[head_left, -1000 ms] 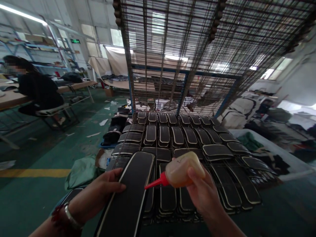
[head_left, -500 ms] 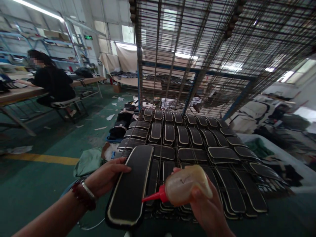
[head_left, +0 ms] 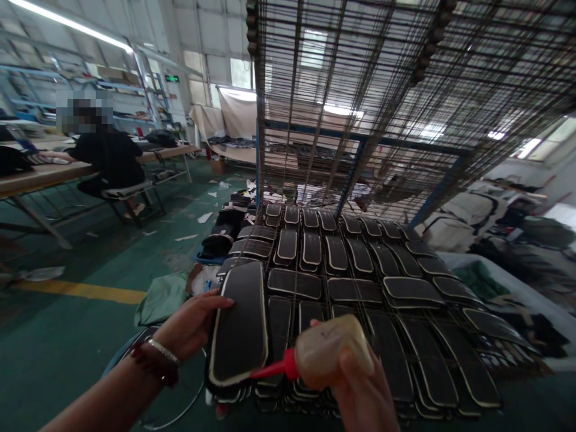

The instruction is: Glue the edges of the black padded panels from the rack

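Observation:
My left hand (head_left: 200, 321) grips the left edge of a long black padded panel (head_left: 240, 324), thumb on top and the fingers partly hidden beneath. A pale line of what looks like glue runs along the panel's border. In my right hand (head_left: 362, 381) is a cloudy squeeze bottle (head_left: 333, 351) of amber liquid, tilted to the left. Its red nozzle (head_left: 272, 369) points at the panel's lower right corner, with the tip at the pale line. Beyond lie rows of similar black panels (head_left: 362, 258) on a wire rack.
Raised wire shelves (head_left: 369, 72) slope overhead on a blue frame. A co-worker (head_left: 108, 150) in black sits at a long table (head_left: 166, 154) on the left. Green cloth (head_left: 162, 297) and dark bundles (head_left: 220, 237) lie on the floor beside the rack. White bags (head_left: 468, 216) are piled right.
The nozzle tip has moved from the panel's right edge to its lower corner. The panel has shifted slightly and looks turned more upright. Both hands keep their hold.

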`<act>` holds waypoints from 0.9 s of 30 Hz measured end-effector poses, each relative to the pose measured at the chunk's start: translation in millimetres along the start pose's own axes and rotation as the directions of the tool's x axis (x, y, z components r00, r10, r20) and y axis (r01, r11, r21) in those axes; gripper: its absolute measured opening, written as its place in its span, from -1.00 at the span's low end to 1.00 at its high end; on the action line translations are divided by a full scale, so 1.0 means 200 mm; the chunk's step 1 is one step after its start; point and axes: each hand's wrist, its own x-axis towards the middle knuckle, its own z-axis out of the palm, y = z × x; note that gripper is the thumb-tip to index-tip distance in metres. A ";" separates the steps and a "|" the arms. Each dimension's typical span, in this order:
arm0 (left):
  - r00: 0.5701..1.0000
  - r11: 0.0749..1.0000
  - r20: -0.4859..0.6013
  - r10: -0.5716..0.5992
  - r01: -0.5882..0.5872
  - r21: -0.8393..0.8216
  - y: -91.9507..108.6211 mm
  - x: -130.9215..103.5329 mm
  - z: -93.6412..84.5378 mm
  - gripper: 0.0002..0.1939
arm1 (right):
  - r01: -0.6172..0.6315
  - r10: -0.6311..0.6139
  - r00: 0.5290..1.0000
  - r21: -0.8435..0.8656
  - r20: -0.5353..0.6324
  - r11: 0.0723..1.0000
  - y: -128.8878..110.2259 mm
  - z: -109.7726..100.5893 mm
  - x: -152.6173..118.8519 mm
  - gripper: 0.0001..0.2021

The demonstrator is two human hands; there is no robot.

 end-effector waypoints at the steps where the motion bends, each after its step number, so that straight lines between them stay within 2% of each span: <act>1: 1.000 0.999 -0.007 0.020 -0.020 0.043 -0.01 0.00 0.00 -0.76 | -0.046 0.046 0.999 0.034 -0.003 0.998 0.04 0.00 0.01 -0.60; 4: 0.998 0.990 0.046 0.033 -0.039 0.137 -0.05 0.00 0.01 -0.78 | -0.181 0.182 0.983 0.158 0.005 0.971 0.07 0.02 0.08 -0.66; 6: 0.994 0.987 0.113 -0.001 -0.017 0.162 -0.08 -0.02 0.03 -0.76 | -0.174 0.181 0.983 0.189 -0.021 0.966 0.02 0.06 0.17 -0.68; 10: 0.975 0.988 0.209 -0.078 0.047 0.147 -0.15 -0.07 0.08 -0.65 | 0.078 -0.077 0.995 0.000 -0.056 0.997 -0.13 0.13 0.36 -0.60; 13: 0.962 0.988 0.250 -0.108 0.076 0.135 -0.18 -0.08 0.12 -0.62 | 0.200 -0.206 0.977 -0.088 -0.063 0.976 -0.15 0.14 0.43 -0.58; 17: 0.960 0.988 0.263 -0.098 0.062 0.140 -0.18 -0.07 0.14 -0.62 | 0.236 -0.244 0.968 -0.115 -0.059 0.965 -0.10 0.12 0.40 -0.57; 20: 0.962 0.988 0.262 -0.077 0.038 0.152 -0.17 -0.07 0.13 -0.63 | 0.191 -0.186 0.981 -0.126 0.050 0.974 -0.09 0.10 0.33 -0.59; 24: 0.963 0.987 0.265 -0.044 0.001 0.158 -0.16 -0.06 0.12 -0.68 | 0.108 -0.070 0.968 -0.145 0.243 0.984 -0.19 0.07 0.29 -0.59; 27: 0.961 0.987 0.265 -0.078 0.036 0.158 -0.16 -0.06 0.12 -0.66 | 0.242 -0.186 0.946 -0.197 0.265 0.950 -0.27 0.05 0.32 -0.59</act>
